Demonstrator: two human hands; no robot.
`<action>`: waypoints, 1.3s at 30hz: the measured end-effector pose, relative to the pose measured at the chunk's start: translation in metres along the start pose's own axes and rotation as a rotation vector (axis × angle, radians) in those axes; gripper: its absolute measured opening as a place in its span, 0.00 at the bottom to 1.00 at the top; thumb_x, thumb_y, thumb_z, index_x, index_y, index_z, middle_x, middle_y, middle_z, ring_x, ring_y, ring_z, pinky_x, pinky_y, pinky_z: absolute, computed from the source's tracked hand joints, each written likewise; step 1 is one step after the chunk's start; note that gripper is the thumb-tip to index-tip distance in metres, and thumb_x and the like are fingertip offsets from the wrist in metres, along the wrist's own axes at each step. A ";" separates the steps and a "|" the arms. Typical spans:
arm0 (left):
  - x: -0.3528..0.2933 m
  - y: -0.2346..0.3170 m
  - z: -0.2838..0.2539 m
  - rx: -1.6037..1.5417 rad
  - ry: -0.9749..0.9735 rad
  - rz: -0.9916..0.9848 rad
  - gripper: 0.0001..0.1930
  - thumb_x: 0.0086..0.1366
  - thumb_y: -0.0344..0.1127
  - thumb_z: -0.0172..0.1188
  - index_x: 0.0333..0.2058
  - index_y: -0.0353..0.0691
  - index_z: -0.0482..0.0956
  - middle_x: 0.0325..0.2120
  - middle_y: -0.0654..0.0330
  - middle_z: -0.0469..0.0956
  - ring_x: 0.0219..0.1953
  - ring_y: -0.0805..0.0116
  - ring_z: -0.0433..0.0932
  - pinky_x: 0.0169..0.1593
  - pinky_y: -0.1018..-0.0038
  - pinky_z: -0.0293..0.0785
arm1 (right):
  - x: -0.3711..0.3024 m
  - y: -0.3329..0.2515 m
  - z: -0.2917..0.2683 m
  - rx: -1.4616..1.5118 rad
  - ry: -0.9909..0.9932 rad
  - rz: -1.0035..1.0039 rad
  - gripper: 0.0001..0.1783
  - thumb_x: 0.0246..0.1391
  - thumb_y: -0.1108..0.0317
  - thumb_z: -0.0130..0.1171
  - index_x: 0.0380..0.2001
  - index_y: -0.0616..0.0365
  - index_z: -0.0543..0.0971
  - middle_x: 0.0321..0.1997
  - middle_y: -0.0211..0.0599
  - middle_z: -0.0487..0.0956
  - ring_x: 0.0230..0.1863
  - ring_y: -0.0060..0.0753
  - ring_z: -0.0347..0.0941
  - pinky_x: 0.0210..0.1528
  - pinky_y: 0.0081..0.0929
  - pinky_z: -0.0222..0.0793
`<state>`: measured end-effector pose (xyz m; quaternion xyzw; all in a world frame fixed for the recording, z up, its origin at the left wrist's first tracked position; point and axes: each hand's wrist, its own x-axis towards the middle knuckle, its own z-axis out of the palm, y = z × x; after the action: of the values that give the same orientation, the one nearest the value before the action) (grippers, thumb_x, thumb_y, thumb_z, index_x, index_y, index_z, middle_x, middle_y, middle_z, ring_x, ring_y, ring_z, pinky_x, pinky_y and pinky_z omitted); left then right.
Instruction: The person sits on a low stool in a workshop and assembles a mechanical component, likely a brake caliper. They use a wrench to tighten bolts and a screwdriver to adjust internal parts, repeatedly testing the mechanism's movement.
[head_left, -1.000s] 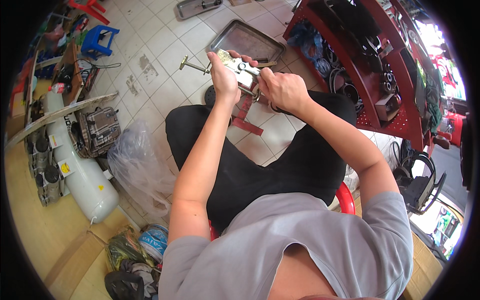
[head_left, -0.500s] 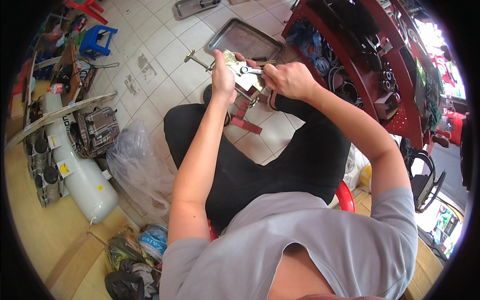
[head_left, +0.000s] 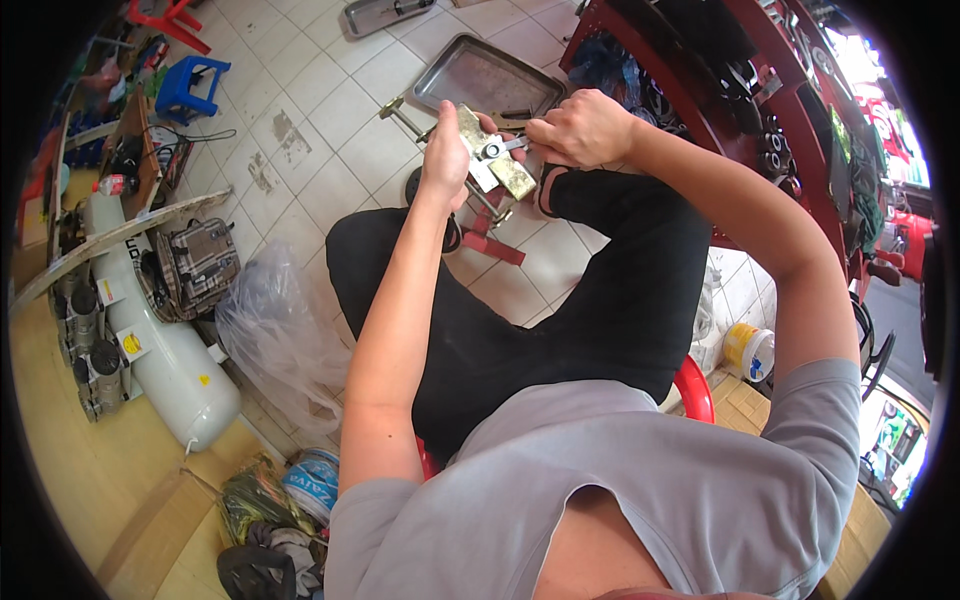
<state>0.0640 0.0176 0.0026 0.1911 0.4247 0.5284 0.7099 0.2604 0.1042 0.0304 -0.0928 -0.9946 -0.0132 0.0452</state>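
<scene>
My left hand (head_left: pixel 447 158) is wrapped round the left side of a yellowish metal block (head_left: pixel 518 181), its fingertips showing at the far edge. A wrench (head_left: pixel 511 145) lies across the block, its ring end over a round fitting there. The wrench's handle end is gripped in my right hand (head_left: pixel 585 128), fingers closed. A metal rod with a crossbar (head_left: pixel 402 117) sticks out past the left hand and reappears below the block; whether it joins the block is hidden. Under the block stands a red metal stand (head_left: pixel 492 247) on the floor, between my feet.
Beyond the hands lies a metal tray (head_left: pixel 488 75), with a smaller tray (head_left: pixel 386 14) farther off. A red shelf rack (head_left: pixel 690 95) with parts stands to the right. On the left are a blue stool (head_left: pixel 190 90), a plastic bag (head_left: pixel 275 325) and a white tank (head_left: pixel 180 385).
My right hand has shifted slightly away and right, its elbow swinging outward. The wrench's handle end has turned away from me. The block has tilted and shows more of its near end.
</scene>
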 end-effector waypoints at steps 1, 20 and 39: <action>-0.001 -0.001 0.000 0.015 -0.011 -0.011 0.29 0.70 0.55 0.23 0.32 0.35 0.67 0.26 0.45 0.75 0.26 0.53 0.80 0.31 0.60 0.80 | -0.001 0.002 0.000 0.009 0.003 -0.030 0.13 0.45 0.58 0.59 0.27 0.54 0.69 0.16 0.32 0.71 0.18 0.38 0.72 0.20 0.34 0.65; 0.000 -0.008 0.000 0.108 -0.128 -0.166 0.28 0.71 0.53 0.29 0.32 0.34 0.69 0.23 0.48 0.77 0.26 0.55 0.80 0.30 0.63 0.79 | 0.012 0.031 -0.005 -0.036 0.020 -0.375 0.12 0.46 0.58 0.57 0.25 0.53 0.70 0.15 0.30 0.69 0.16 0.36 0.70 0.19 0.33 0.63; -0.021 -0.002 0.016 0.229 -0.369 -0.477 0.23 0.70 0.51 0.38 0.38 0.35 0.72 0.28 0.56 0.76 0.25 0.64 0.79 0.28 0.67 0.79 | 0.028 0.020 -0.028 0.033 0.010 -0.655 0.12 0.48 0.57 0.54 0.29 0.54 0.73 0.14 0.30 0.71 0.17 0.38 0.72 0.19 0.35 0.66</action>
<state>0.0765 0.0008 0.0187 0.2573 0.3782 0.2521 0.8528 0.2389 0.1284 0.0611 0.2327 -0.9714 -0.0114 0.0447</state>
